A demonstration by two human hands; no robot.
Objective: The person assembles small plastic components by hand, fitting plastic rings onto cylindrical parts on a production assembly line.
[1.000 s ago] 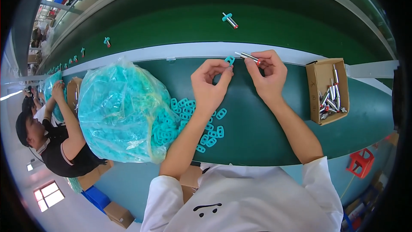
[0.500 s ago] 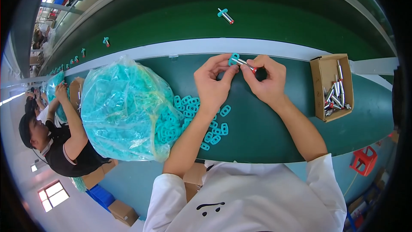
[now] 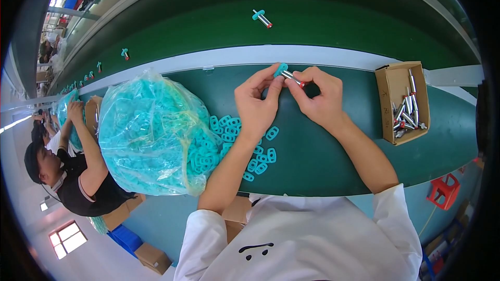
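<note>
Above the green tabletop, my left hand (image 3: pixel 255 103) pinches a flat teal oval plastic piece (image 3: pixel 281 68) between thumb and fingers. My right hand (image 3: pixel 325 99) is closed on a slim silver metal cylinder (image 3: pixel 290 76) with a red end. The cylinder's far end meets the teal piece, and the fingers partly hide how deep it sits. Below my left wrist lie several loose teal pieces (image 3: pixel 261 167), each with openings through it.
A large clear bag (image 3: pixel 151 140) of teal pieces stands left of my left forearm. To the right is a cardboard box (image 3: pixel 386 106) of metal cylinders. Beyond a pale rail, a green belt (image 3: pixel 333 31) carries joined cylinder-and-teal parts (image 3: pixel 262 19). Another person (image 3: pixel 86 169) works at far left.
The joined parts on the belt have shifted left. Both my hands have moved slightly left, and my right hand is a little nearer the teal piece.
</note>
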